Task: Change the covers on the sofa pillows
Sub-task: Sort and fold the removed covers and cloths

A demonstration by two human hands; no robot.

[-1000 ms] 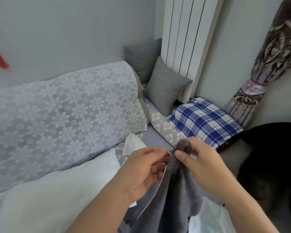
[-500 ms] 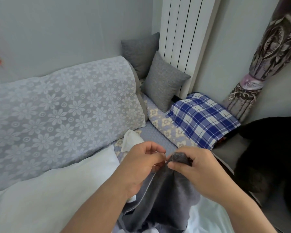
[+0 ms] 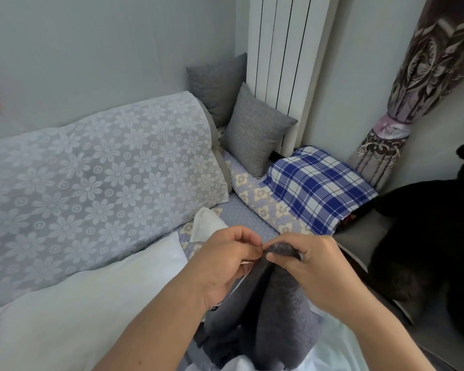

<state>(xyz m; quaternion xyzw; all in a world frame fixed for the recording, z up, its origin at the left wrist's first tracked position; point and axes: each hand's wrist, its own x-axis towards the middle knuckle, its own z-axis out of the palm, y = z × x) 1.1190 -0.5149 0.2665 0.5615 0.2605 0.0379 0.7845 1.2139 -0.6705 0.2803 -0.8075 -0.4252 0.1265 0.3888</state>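
A dark grey pillow cover (image 3: pixel 273 303) hangs between both hands at the bottom middle, its white zipper edge running down its left side. My right hand (image 3: pixel 311 266) grips the cover's top corner with curled fingers. My left hand (image 3: pixel 225 261) pinches the small zipper pull at that same corner. A bare white pillow (image 3: pixel 73 311) lies at the lower left on the sofa, with a second white pillow (image 3: pixel 330 352) partly hidden under the cover. Two grey covered pillows (image 3: pixel 255 135) lean at the far end of the sofa.
A large cushion with a white flower-lace cover (image 3: pixel 97 180) lines the sofa back. A blue plaid pillow (image 3: pixel 316 186) lies on the far seat. A white radiator (image 3: pixel 287 54) and a tied patterned curtain (image 3: pixel 402 111) stand behind. A black furry object (image 3: pixel 434 236) fills the right.
Both hands with the grey cover have sunk lower in view as the camera tipped up. The left fingers have closed in on the corner's zipper pull.
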